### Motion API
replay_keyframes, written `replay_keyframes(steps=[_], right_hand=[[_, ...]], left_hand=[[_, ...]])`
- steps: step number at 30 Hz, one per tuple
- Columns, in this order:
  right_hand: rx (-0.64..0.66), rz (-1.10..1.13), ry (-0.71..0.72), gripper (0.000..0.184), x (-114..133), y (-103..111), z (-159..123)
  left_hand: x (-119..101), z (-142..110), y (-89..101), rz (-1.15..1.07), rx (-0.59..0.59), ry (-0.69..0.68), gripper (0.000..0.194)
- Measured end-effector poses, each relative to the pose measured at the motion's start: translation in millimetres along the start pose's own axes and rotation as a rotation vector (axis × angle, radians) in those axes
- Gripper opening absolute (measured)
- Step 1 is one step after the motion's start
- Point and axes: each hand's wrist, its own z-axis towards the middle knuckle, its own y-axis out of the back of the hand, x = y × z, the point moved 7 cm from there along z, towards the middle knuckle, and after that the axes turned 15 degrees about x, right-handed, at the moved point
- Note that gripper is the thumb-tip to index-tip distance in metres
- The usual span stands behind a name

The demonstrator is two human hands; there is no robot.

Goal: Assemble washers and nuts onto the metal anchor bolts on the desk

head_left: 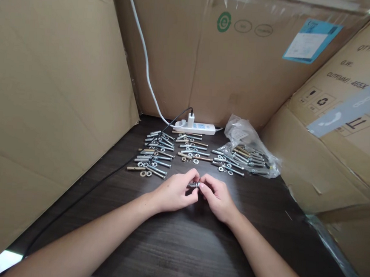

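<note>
Just above the dark table, a small silvery expansion bolt (193,185) with rings around its end spans the gap between my fingertips. My left hand (177,192) pinches one end between thumb and fingers. At the other end, the thumb and index finger of my right hand (218,197) close on the ring side; the fingers cover part of it. Beyond my hands lie loose bolts (160,162), metal sleeves (136,169), nuts (149,174) and washers (196,161), laid out in groups.
A clear plastic bag (241,132) with more bolts lies at the back right. Behind the parts is a white power strip (206,128). A black cable (88,188) crosses the table's left side. Cardboard boxes (241,74) wall in the back and both sides.
</note>
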Motion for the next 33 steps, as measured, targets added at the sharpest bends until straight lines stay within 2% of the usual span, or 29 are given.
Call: replay_keyframes(steps=[15,19,26,33], right_hand=[[0.040,-0.043,0.040,0.018,5.4,-2.1,0.7],[0.059,-0.014,0.056,0.025,6.3,-4.3,1.6],[0.039,0.019,0.003,0.038,0.9,-5.3,2.2],[0.030,-0.013,0.048,0.029,5.6,-4.6,1.4]], left_hand=[[1.2,0.0,-1.7,-0.042,0.012,-0.012,0.012],[-0.2,-0.3,-1.5,-0.039,0.002,-0.020,0.012],[-0.6,-0.5,-1.3,0.029,0.011,-0.010,0.012],[-0.9,0.4,-0.9,0.037,0.017,-0.009,0.011]])
